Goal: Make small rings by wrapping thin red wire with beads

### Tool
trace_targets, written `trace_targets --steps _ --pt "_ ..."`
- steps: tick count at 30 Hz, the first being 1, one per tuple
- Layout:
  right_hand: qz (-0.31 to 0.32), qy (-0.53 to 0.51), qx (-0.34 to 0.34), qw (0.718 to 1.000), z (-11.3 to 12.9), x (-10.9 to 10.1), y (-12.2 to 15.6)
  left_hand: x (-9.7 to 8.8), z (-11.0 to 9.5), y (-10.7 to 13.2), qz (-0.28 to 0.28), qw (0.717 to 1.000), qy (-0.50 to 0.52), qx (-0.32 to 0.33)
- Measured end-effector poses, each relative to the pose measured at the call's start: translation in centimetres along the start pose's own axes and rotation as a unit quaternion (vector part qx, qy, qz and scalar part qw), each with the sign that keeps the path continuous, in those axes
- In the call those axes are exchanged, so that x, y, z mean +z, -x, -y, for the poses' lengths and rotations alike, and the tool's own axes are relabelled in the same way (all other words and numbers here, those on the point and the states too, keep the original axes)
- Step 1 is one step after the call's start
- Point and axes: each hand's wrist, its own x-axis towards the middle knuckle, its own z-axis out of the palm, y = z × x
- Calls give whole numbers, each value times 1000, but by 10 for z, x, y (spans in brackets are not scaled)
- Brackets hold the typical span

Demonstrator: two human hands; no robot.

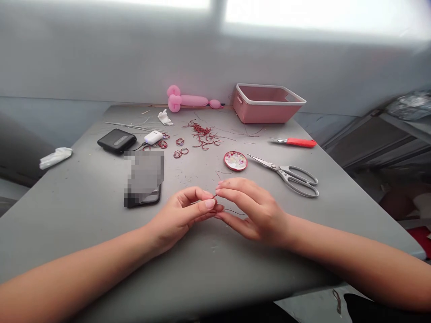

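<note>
Both my hands meet over the middle of the grey table (pixel 84 215). My left hand (pixel 183 215) pinches a thin dark red wire (pixel 232 211) between thumb and fingers. My right hand (pixel 251 208) pinches the same wire from the other side, its fingertips touching those of the left hand. A length of the wire trails under my right fingers. Several small red wire rings (pixel 180 152) and a heap of red wire bits (pixel 202 132) lie further back. A small round red lid (pixel 235 161) holding pale beads sits just beyond my right hand.
Grey scissors (pixel 289 175) lie to the right, a red-handled knife (pixel 298 142) behind them. A pink basket (pixel 266 103) and a pink balloon animal (pixel 188 101) stand at the back. A phone (pixel 144 179), black power bank (pixel 116 141), white earbud case (pixel 153 137) and crumpled tissue (pixel 55 157) lie left.
</note>
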Motion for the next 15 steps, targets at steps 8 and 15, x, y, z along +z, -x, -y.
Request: trace_targets --steps 8,15 --pt "-30 -19 -4 999 -3 4 3 2 1 0 -15 1000 4 -2" --pt "-52 -55 1 997 -6 7 4 -2 6 -3 3 994 -70 79"
